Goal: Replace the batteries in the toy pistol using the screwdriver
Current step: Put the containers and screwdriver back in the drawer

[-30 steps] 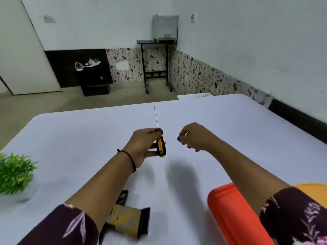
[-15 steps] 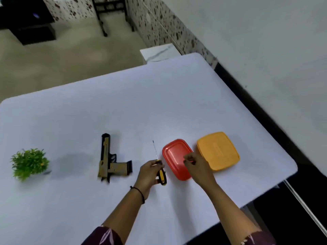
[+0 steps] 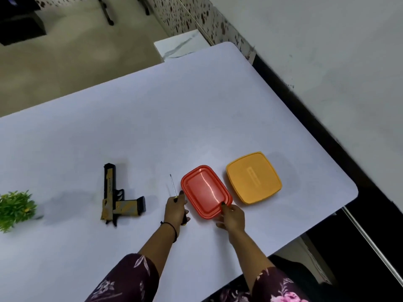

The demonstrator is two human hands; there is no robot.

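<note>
The toy pistol [image 3: 115, 197] lies flat on its side on the white bench [image 3: 152, 127], left of centre in the lower half of the frame. Its black-and-tan barrel points toward the top of the frame and its grip sticks out to the right, toward my left hand. Neither of my hands touches it. It sits apart from my left hand, with bare bench between them, and well apart from my right.

My left hand [image 3: 175, 209] is just right of the pistol's grip, fingers wrapped around the handle of the screwdriver [image 3: 173, 185]. The thin metal shaft sticks out past my fingers and points toward the top of the frame. A bit of the yellow handle end shows below my palm. A dark band [image 3: 172, 228] circles that wrist.

Just to the right of the screwdriver lies a red box [image 3: 206, 190] with a rounded rectangular lid. My right hand [image 3: 232, 215] holds its near edge, with the thumb on top of the rim and the fingers curled at the side. Just beside the red box, further right, is an orange box [image 3: 254, 177], close to the bench's right corner.

At the far left edge of the frame stands a small green plant [image 3: 15, 209].
</note>
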